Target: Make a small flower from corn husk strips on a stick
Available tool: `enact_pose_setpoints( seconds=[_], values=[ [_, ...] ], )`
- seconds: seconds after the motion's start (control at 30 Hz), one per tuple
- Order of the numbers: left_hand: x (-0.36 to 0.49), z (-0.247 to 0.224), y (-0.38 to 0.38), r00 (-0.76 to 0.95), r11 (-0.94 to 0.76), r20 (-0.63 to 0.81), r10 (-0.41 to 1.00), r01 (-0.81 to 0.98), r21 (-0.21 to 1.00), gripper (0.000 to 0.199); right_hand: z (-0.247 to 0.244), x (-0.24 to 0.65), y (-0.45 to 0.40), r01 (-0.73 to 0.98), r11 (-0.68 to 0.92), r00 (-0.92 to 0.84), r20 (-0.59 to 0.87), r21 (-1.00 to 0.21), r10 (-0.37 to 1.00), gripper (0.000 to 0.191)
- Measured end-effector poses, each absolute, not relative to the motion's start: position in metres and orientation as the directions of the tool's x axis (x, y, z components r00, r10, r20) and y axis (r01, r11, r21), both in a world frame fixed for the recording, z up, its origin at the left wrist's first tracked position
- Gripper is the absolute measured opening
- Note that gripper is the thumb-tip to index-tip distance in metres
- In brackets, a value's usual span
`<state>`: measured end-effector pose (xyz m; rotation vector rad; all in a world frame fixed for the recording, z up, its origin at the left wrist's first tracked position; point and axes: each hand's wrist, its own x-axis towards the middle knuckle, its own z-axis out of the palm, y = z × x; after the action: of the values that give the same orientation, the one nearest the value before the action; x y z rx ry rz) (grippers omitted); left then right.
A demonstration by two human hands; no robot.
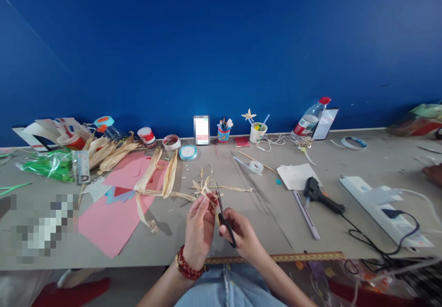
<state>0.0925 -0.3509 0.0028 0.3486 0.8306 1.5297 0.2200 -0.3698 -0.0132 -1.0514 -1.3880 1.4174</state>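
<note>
Hiding part of a papery, spiky husk piece, the left hand pinched it; just beside, the right hand closed around black-handled scissors, their blade gap unclear.

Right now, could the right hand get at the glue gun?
Probably yes: thin wires and a slim purple tool lie low between the right hand and the glue gun, leaving the way open, though the scissors that hand holds would likely need putting down first.
</note>
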Motion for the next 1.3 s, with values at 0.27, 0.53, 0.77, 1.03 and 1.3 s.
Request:
enact_pose_setpoints(
  seconds=[0.27, 0.53, 0.77, 1.03, 1.3],
  values=[
    [0.097, 0.005, -0.351, -0.115, 0.111, -0.284, 0.952, -0.737, 0.667, 0.014, -0.012, 0.212, -0.373, -0.024, 0.034, -0.206, 0.038, -0.999, 0.978, 0.048],
    [0.087, 0.012, -0.345, -0.179, -0.02, -0.163, 0.97, -0.73, 0.683, 0.009, -0.02, 0.237, -0.362, 0.572, -0.054, -0.053, -0.102, -0.819, 0.993, 0.035],
    [0.079, 0.013, -0.348, -0.2, -0.04, -0.109, 0.974, -0.62, 0.783, 0.016, -0.009, 0.262, -0.353, 0.955, 0.037, -0.071, -0.106, -0.293, 0.992, 0.019],
    [0.075, 0.015, -0.355, -0.183, -0.051, -0.048, 0.982, -0.5, 0.865, 0.017, 0.006, 0.274, -0.336, 0.905, 0.194, -0.279, -0.183, -0.379, 0.943, 0.015],
    [0.077, 0.016, -0.356, -0.069, 0.033, -0.076, 0.995, -0.487, 0.873, 0.012, 0.035, 0.261, -0.339, 0.255, 0.11, -0.208, 0.057, -0.961, 0.977, 0.029]
  ],
)
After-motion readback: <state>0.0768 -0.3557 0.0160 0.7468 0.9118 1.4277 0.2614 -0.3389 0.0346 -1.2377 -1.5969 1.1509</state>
